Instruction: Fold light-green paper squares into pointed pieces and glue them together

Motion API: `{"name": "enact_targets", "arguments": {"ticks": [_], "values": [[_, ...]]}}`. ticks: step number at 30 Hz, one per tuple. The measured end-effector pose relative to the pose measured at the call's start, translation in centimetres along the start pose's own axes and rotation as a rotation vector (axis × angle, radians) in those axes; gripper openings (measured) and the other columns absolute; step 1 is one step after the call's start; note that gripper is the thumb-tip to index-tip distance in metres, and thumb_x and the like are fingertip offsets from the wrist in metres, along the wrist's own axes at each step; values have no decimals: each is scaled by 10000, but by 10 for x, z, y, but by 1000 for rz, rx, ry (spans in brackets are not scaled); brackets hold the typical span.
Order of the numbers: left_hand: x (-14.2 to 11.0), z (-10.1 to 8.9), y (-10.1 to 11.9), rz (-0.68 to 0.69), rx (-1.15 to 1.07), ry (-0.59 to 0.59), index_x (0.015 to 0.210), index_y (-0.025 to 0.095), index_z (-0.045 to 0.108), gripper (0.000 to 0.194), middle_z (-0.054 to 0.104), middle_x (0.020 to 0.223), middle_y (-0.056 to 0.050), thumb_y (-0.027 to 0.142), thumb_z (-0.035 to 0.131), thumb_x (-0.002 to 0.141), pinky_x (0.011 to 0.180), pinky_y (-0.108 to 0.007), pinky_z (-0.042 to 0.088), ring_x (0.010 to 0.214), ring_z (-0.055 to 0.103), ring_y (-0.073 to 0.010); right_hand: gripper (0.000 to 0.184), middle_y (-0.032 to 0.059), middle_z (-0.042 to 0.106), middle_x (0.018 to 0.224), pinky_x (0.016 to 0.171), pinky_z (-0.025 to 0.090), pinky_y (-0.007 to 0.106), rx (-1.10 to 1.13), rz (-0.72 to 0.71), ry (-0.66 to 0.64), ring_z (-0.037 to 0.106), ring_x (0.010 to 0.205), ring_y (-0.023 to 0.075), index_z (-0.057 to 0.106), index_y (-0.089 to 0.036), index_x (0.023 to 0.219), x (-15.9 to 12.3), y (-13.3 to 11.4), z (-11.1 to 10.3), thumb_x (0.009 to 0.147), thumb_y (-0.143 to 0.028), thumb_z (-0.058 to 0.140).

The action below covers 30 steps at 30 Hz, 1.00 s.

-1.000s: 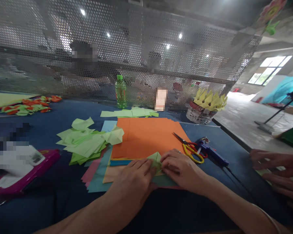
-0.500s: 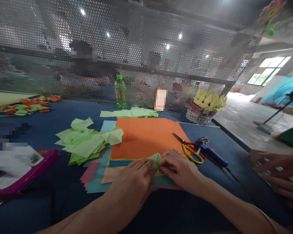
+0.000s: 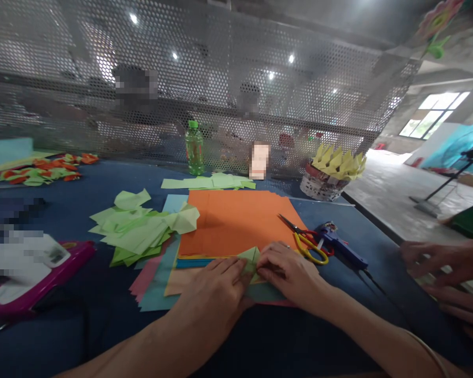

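Observation:
A small folded piece of light green paper (image 3: 253, 254) lies between my hands at the front edge of an orange paper stack (image 3: 240, 220). My left hand (image 3: 223, 286) has its fingers pressed together on the paper's left part, the thumb tucked beneath. From the other side my right hand (image 3: 287, 270) pinches the right part between thumb and fingers. My fingers hide much of the paper's lower half. Under the orange stack, sheets in blue, peach, teal and pink stick out. Yellow-and-red-handled scissors (image 3: 310, 247) rest just beyond my right hand.
A blue glue gun (image 3: 345, 249) lies right of the scissors. Light green cut papers (image 3: 136, 231) are piled at left, near a magenta-edged device (image 3: 43, 283). Behind stand a green bottle (image 3: 194, 149) and a basket (image 3: 325, 181) with yellow paper points. Another person's hands (image 3: 449, 273) are at right.
My hands and the green paper stay nearly still. A light blue sheet now shows upright at the far left back. The other person's hands at right have shifted slightly.

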State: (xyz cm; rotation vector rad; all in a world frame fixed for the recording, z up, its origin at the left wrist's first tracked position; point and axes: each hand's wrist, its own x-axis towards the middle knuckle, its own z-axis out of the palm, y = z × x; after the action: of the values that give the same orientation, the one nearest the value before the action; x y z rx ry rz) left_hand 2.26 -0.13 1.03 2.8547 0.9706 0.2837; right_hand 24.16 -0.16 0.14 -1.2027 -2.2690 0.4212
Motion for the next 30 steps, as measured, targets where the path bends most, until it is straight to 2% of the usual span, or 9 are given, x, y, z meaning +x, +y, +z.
{"name": "enact_targets", "arguments": {"ticks": [8, 15, 30], "values": [[-3, 6, -3, 36, 13, 70, 1359, 132, 551, 437, 634, 1335, -151, 213, 634, 938, 1045, -515, 490, 1231, 596, -324, 87, 21, 662, 934, 797, 451, 312, -30, 12, -8, 606, 921, 185, 639, -211, 893, 1, -4, -2, 937, -140, 617], [-6, 6, -2, 44, 13, 72, 1310, 125, 598, 382, 646, 1320, -154, 204, 627, 938, 1050, -492, 493, 1222, 604, -323, 88, 18, 659, 929, 801, 455, 307, -28, 9, -7, 610, 913, 180, 639, -213, 899, 0, -5, -3, 942, -140, 616], [-5, 6, -3, 40, 53, 126, 1326, 126, 598, 440, 659, 1306, -153, 199, 668, 898, 984, -499, 539, 1190, 629, -341, 72, 13, 637, 906, 799, 430, 282, -51, 21, -26, 597, 900, 166, 633, -185, 890, 1, -8, -4, 930, -126, 643]]}}
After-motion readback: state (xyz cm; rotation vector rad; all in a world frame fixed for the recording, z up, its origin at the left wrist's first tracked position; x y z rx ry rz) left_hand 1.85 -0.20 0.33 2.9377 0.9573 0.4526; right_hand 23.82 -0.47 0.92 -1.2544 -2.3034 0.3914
